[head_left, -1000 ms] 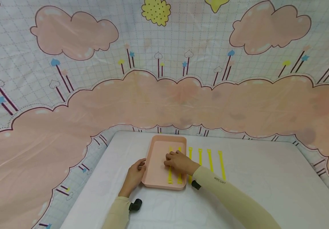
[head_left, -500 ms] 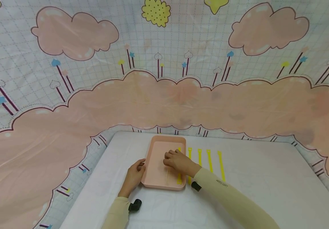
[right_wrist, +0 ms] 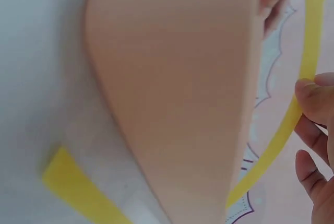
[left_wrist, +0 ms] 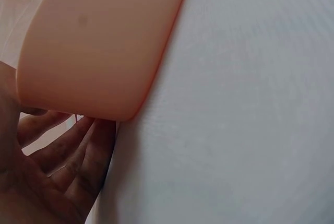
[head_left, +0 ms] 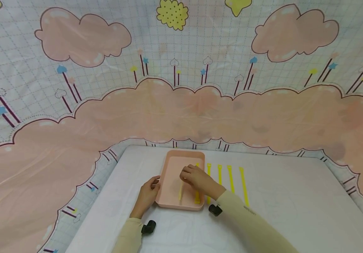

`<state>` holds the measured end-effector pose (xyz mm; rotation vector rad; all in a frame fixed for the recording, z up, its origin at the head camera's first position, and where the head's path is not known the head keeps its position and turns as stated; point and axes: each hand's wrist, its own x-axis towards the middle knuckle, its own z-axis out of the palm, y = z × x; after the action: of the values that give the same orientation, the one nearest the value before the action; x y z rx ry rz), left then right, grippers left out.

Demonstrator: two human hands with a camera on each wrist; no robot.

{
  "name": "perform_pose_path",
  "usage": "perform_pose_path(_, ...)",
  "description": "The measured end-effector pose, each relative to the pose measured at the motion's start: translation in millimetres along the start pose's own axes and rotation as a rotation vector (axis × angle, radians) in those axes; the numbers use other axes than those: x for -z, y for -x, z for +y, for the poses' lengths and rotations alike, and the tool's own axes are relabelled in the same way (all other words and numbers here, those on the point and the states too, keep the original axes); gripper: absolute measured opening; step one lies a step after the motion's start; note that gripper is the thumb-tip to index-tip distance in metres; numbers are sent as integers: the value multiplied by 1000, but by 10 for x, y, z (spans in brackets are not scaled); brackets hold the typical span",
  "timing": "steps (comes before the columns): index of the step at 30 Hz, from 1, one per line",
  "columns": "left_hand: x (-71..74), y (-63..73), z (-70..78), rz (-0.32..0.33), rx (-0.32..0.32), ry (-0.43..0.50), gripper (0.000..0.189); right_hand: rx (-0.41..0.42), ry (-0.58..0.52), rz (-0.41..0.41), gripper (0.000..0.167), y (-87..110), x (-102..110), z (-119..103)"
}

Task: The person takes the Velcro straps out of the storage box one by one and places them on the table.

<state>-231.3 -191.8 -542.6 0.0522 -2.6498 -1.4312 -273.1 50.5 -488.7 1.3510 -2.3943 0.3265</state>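
Observation:
A flat yellow strip (right_wrist: 309, 41), with a wider slotted end, bends in my right hand (head_left: 198, 180), whose thumb and fingers pinch it above the pink tray (head_left: 171, 168). In the head view its lower part (head_left: 180, 191) hangs edge-on over the tray floor. A second yellow strip (head_left: 197, 196) lies lengthwise in the tray's right side, partly covered by my hand. My left hand (head_left: 147, 196) touches the tray's left wall from outside; the left wrist view shows its fingers (left_wrist: 83, 156) fairly straight against the tray's end.
Several more yellow strips, such as the far right strip (head_left: 244, 184), lie side by side on the white table (head_left: 282, 196) right of the tray. My right forearm covers parts of them. A patterned cloth (head_left: 181, 109) rises behind the table.
My right hand has lifted the leftmost yellow strip off the tray floor, turning it edge-on and moving it slightly left. The left hand and tray stay nearly in place.

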Motion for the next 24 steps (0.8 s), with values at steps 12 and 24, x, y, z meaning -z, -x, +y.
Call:
perform_pose_path(12,1,-3,25,0,6,-4,35,-106,-162,143,11,-16,102,-105)
perform_pose_path(24,-4,6,31,6,5,-2,36,-340,-423,327,15,-2,104,-116)
